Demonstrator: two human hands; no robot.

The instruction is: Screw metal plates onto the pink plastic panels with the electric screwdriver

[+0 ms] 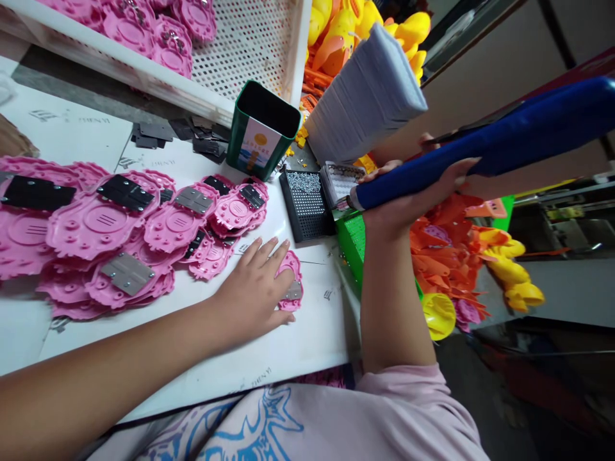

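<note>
My left hand (254, 285) lies over a small pink plastic shell (294, 272) on the white table, thumb and fingers about its edge. A grey metal plate (292, 291) sits on that shell, partly hidden by my fingers. Raised at the right, my right hand (418, 186) is wrapped round a thick blue electric screwdriver (461, 147). The driver's tip (353, 202) points down-left, beside a black perforated tray (310, 205) with many small screws. Left of my left hand lie piled pink shells (103, 221) with black or grey plates screwed on.
Behind the tray stands a dark green tin (262, 134), with loose dark plates (154, 133) to its left. A white crate (250, 51) holds more pink parts. A stack of white sheets (365, 96), a green basket (353, 246) and orange and yellow plastic parts (446, 250) crowd the right.
</note>
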